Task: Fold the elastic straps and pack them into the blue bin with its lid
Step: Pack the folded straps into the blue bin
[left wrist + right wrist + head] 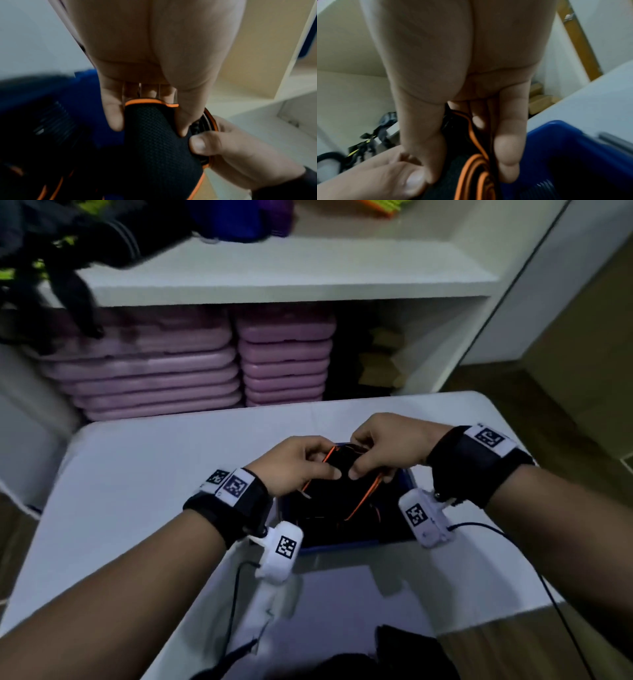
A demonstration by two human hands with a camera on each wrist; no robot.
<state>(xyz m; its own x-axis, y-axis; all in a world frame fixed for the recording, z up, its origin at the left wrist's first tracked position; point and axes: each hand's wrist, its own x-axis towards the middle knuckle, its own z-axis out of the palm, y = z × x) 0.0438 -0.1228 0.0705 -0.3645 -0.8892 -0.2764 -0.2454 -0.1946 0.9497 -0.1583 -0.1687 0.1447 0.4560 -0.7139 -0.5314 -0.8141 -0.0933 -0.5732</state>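
Your left thumb and curled fingers (113,115) pinch the upper end of a black mesh elastic strap (154,135) with orange piping, the thumb pressing its right edge and the little finger lying along its left. Your right fingers (510,142) close round the same folded strap from the far side, the thumb set against the black face and the fingers wrapped over stacked orange-edged layers; in the left wrist view your right thumb tip touches the strap just beside your left thumb. Both hands, left hand (291,463) and right hand (387,446), meet knuckle to knuckle, holding the folded strap (342,491) directly above the open blue bin (342,544).

The bin sits near the middle of a white table (137,491), its inside dark, with more black and orange-trimmed straps (359,518) lying in it below the one you hold. Whether the held strap touches those beneath cannot be told. Each wrist carries a black band with printed square markers and a white camera pod (282,553), and thin black cables (513,549) trail from the pods toward you.

Beyond the table stands a white shelf unit (274,278). Two stacks of purple mats (284,357) fill its lower bay, and dark gear with yellow-green trim (51,268) spills over its upper left corner. A dark bundle (394,655) lies at the near table edge.
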